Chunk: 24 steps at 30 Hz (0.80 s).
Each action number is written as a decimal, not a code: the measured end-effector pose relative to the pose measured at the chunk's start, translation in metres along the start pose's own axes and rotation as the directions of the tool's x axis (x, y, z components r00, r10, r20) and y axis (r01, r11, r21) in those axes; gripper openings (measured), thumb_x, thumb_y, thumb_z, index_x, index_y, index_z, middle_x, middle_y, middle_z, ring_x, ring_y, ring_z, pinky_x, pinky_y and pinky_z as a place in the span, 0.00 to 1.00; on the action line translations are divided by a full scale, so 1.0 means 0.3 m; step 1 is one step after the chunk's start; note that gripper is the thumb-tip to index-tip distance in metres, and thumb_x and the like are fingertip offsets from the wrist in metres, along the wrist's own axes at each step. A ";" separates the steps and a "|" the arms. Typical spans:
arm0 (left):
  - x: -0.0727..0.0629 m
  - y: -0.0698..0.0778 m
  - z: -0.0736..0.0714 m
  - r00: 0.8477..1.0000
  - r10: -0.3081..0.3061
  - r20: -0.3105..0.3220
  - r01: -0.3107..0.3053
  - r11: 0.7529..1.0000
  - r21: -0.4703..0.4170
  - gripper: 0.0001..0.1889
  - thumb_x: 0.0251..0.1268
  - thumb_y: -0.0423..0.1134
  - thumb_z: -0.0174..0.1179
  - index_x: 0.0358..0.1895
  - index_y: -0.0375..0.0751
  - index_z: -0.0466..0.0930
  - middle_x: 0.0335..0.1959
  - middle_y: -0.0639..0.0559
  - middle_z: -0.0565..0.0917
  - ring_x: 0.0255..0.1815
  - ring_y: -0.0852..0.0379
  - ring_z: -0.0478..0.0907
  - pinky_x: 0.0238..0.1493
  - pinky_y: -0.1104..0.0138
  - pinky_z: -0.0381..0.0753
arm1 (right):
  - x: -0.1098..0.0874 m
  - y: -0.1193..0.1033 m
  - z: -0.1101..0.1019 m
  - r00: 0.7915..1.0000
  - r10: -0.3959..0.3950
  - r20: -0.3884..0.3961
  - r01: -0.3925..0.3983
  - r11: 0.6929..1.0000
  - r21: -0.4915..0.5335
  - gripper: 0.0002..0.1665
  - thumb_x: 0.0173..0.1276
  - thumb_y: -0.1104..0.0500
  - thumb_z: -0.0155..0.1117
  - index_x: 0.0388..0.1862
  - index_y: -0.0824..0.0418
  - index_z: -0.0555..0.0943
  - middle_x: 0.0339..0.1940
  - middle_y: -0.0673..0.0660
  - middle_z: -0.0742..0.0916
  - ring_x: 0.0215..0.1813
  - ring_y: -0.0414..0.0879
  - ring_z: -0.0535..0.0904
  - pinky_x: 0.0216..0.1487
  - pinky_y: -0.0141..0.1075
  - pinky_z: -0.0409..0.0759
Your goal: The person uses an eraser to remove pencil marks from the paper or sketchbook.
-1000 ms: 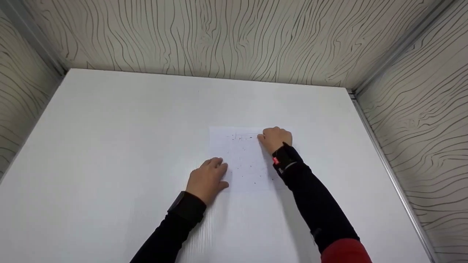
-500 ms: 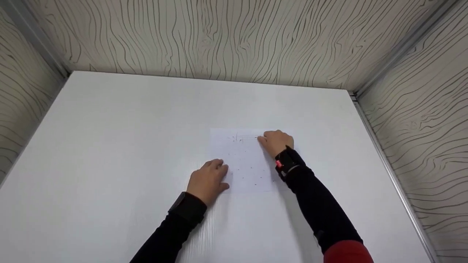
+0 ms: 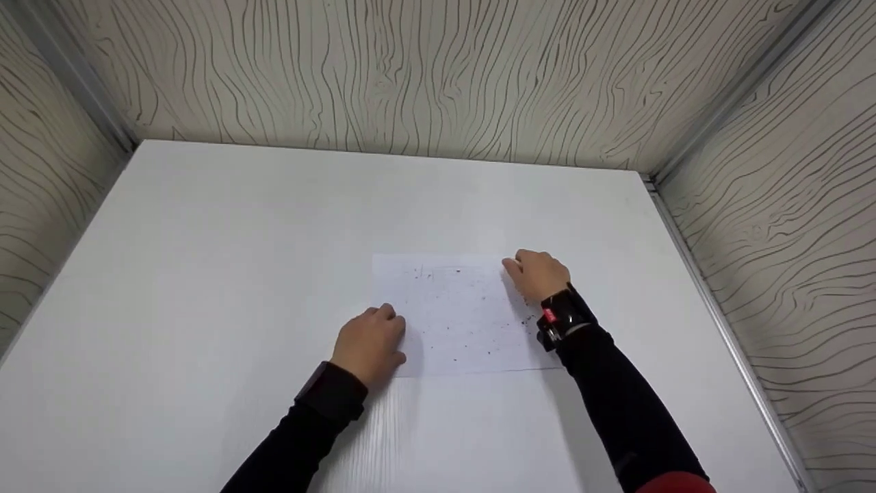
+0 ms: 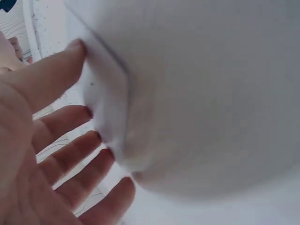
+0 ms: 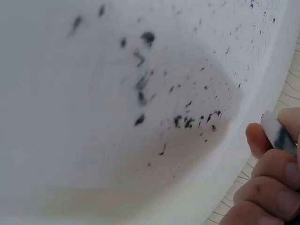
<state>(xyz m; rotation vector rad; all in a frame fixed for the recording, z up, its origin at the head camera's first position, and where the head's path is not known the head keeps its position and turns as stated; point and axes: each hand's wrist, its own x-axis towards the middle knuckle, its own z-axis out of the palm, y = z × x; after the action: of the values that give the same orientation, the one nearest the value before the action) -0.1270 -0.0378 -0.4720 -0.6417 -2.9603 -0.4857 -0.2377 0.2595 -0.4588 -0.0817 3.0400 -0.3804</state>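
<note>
A white sheet of paper (image 3: 445,315) lies on the white table, with faint pencil lines near its far edge. My left hand (image 3: 369,346) rests on the paper's left edge. In the left wrist view its fingers (image 4: 77,152) are spread and loosely bent, their tips touching the sheet near a corner. My right hand (image 3: 539,276) is over the far right part of the sheet. It pinches a small white eraser (image 5: 276,131), smudged dark on one side, between thumb and fingers; the eraser is hidden in the head view.
Dark eraser crumbs (image 5: 187,123) are scattered over the paper, thickest near the right forearm. The white tabletop (image 3: 260,239) extends around the sheet. Wood-grain patterned panels (image 3: 438,75) stand behind the table and at both sides.
My right hand has moved to the right, uncovering more crumbs and the sheet's right part. The paper and my left hand have shifted slightly left and nearer in the head view.
</note>
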 end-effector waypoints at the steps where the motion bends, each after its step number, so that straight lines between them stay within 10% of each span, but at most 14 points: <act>1: 0.005 0.002 -0.001 1.000 0.005 -0.019 -0.006 1.000 -0.006 0.13 0.50 0.36 0.78 0.36 0.37 0.85 0.39 0.45 0.83 0.40 0.47 0.83 0.39 0.57 0.85 | -0.003 -0.007 0.002 1.000 -0.009 0.001 0.009 1.000 0.002 0.23 0.80 0.47 0.53 0.30 0.63 0.77 0.22 0.56 0.78 0.27 0.50 0.74 0.27 0.40 0.69; 5: 0.029 0.025 0.011 0.998 0.040 -0.058 -0.042 0.998 -0.043 0.13 0.53 0.35 0.76 0.41 0.37 0.86 0.45 0.42 0.86 0.44 0.45 0.85 0.44 0.56 0.86 | -0.011 -0.055 0.020 0.999 -0.030 0.012 0.030 0.999 -0.025 0.22 0.80 0.47 0.54 0.33 0.63 0.80 0.23 0.55 0.79 0.27 0.49 0.74 0.30 0.41 0.72; 15: 0.040 0.074 0.082 0.993 0.049 0.112 -0.053 0.998 0.036 0.39 0.49 0.56 0.79 0.65 0.42 0.80 0.66 0.40 0.79 0.67 0.39 0.75 0.65 0.51 0.78 | -0.039 -0.235 0.120 0.984 -0.164 0.066 0.170 0.979 -0.112 0.22 0.76 0.46 0.59 0.25 0.58 0.77 0.21 0.53 0.77 0.26 0.48 0.74 0.32 0.44 0.78; 24: 0.026 0.087 0.076 0.991 0.062 0.120 -0.073 0.993 0.090 0.40 0.51 0.59 0.77 0.66 0.43 0.80 0.66 0.41 0.79 0.68 0.40 0.75 0.67 0.53 0.76 | -0.016 -0.150 0.110 0.994 -0.102 0.026 0.104 0.991 -0.079 0.22 0.78 0.47 0.58 0.26 0.59 0.77 0.21 0.55 0.79 0.27 0.51 0.76 0.32 0.45 0.77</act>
<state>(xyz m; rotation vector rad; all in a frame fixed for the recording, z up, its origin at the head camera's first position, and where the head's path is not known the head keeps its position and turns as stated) -0.1235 -0.0049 -0.4848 -0.7833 -3.0355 -0.3107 -0.2282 0.2084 -0.4792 -0.2468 3.0372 -0.2626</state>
